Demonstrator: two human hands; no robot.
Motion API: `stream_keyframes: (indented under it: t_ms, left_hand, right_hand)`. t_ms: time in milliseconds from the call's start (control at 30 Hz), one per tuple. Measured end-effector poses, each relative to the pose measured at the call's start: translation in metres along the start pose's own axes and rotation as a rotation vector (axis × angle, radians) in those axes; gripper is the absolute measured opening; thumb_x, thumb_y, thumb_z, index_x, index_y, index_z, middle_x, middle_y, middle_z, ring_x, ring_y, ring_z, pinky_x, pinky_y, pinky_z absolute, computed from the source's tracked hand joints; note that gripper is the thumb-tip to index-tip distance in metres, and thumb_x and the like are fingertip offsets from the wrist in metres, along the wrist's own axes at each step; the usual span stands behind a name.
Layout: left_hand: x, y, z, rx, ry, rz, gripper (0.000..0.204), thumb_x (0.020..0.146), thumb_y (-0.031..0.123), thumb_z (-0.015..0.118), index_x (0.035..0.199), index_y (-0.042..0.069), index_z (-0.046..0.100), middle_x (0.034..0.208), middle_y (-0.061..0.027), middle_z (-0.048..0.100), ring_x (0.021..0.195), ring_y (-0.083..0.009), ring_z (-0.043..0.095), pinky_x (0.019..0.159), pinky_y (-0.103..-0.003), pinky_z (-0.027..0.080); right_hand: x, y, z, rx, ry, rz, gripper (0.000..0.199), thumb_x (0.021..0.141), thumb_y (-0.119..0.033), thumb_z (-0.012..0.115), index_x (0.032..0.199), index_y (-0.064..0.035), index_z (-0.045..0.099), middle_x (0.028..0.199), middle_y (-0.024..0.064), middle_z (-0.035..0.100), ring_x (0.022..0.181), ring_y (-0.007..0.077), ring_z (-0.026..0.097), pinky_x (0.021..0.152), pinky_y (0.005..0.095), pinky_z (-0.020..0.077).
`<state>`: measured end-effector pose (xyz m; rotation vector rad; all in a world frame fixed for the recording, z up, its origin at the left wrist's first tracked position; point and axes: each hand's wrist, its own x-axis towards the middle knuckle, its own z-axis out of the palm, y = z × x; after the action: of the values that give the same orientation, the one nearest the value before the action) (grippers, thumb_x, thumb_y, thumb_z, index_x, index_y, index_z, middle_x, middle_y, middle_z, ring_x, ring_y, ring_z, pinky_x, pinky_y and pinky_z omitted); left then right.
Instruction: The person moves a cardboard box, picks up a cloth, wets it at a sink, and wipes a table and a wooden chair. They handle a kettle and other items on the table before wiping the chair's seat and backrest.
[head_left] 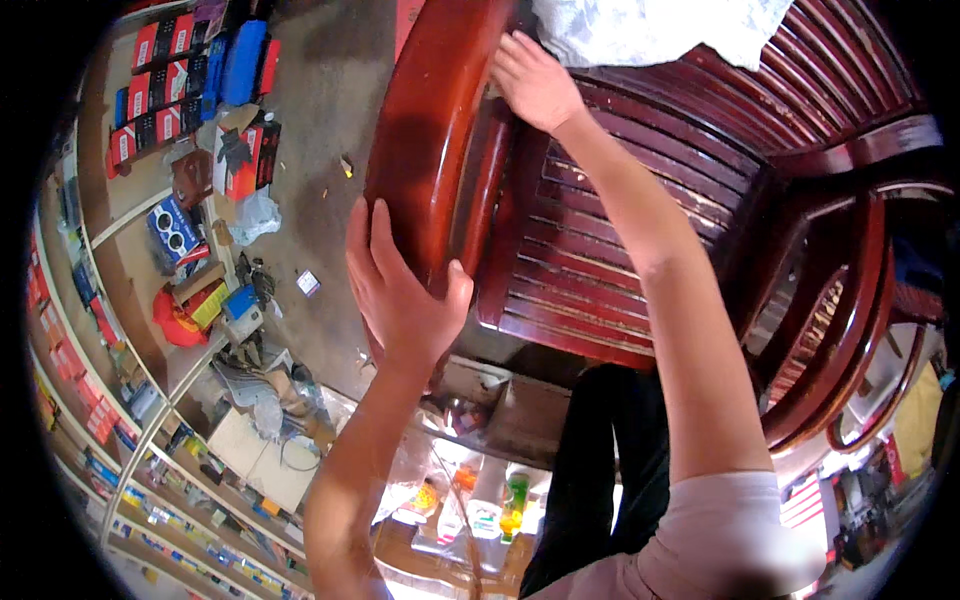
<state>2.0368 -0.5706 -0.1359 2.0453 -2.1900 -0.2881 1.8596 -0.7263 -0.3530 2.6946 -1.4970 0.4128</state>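
Observation:
A glossy red-brown wooden armrest (425, 130) runs along the left side of a slatted wooden bench (600, 230). My left hand (405, 300) clasps its near end, fingers along the outer side and thumb on the inner side. Farther up, my right hand (538, 85) reaches across the seat with its fingers stretched out against the armrest's inner edge. Its fingertips touch the wood, and nothing is held in that hand. Beside it, a crumpled white plastic sheet (650, 30) lies over the far part of the bench.
Shelves (150, 400) packed with small boxes line the left. Blue-and-red boxes (165, 85) and a clear plastic bag (258, 215) sit by the floor (310, 150), where scraps lie. Another curved armrest (850, 330) stands at right. Behind my legs is a low table (430, 560) with bottles.

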Motion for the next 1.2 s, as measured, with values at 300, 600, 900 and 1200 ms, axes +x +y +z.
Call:
stream_keyframes:
  t_ms: [300,600,900,1200]
  left_hand:
    - [0.005,-0.001,-0.001,-0.016,0.032,0.069,0.089,0.065,0.021,0.072,0.141,0.003,0.031,0.143,-0.0231,0.031,0.128,-0.0432,0.037,0.106,-0.052,0.032]
    - [0.004,-0.003,0.005,0.004,0.098,0.108,0.079,0.067,0.017,0.071,0.137,0.001,0.037,0.136,-0.0214,0.039,0.122,-0.0419,0.044,0.101,-0.049,0.039]
    - [0.004,-0.01,0.012,0.006,0.102,0.119,0.082,0.066,0.025,0.072,0.136,0.0,0.037,0.138,-0.0205,0.038,0.124,-0.0411,0.041,0.104,-0.049,0.036]
    - [0.004,-0.004,0.002,-0.039,0.09,0.086,0.077,0.071,0.024,0.068,0.137,0.0,0.037,0.142,-0.0226,0.036,0.128,-0.0417,0.038,0.107,-0.049,0.032]
  right_hand:
    - [-0.056,-0.141,0.014,0.584,-0.25,0.098,0.021,0.078,-0.01,0.057,0.095,-0.0042,0.069,0.104,0.0101,0.064,0.108,0.0282,0.053,0.099,0.0389,0.0383]
    - [-0.032,-0.059,0.015,0.382,-0.017,0.147,0.027,0.079,-0.009,0.058,0.103,-0.0156,0.068,0.109,0.0024,0.062,0.099,0.028,0.056,0.083,0.0365,0.0496]
    - [-0.132,-0.22,-0.021,1.181,-0.098,0.72,0.02,0.087,-0.012,0.052,0.103,-0.006,0.061,0.102,0.0124,0.057,0.098,0.0302,0.056,0.08,0.04,0.0509]
    - [-0.178,-0.264,-0.083,1.966,-0.496,1.036,0.019,0.099,-0.005,0.043,0.099,-0.0012,0.061,0.087,0.0057,0.061,0.08,0.0125,0.058,0.072,0.0286,0.0477]
